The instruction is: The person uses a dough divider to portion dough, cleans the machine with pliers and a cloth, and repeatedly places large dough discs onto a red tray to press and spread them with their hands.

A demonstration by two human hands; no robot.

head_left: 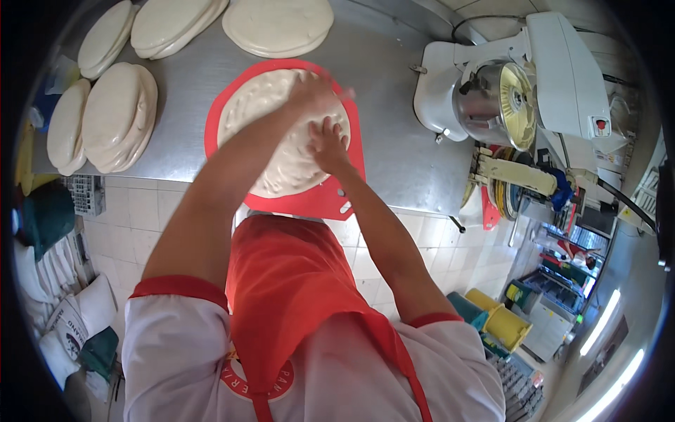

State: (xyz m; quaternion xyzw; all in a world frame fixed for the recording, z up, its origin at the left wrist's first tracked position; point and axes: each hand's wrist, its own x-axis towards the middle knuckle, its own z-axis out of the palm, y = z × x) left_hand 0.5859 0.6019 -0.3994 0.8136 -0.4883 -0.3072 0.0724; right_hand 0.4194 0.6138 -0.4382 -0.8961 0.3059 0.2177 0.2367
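Note:
A large round of pale, dimpled dough lies on a red board near the front edge of the steel table. My left hand is over the far right part of the dough, its fingers smeared by motion. Closer to me, my right hand rests at the dough's right side with its fingers spread. Part of the dough is hidden under my left forearm. Nothing shows in the right hand; whether the left is open or closed cannot be made out.
Stacked smooth dough discs stand at the back of the steel table, with more stacks at the left. On the right is a white mixer with a metal bowl. Yellow bins stand on the floor to the right.

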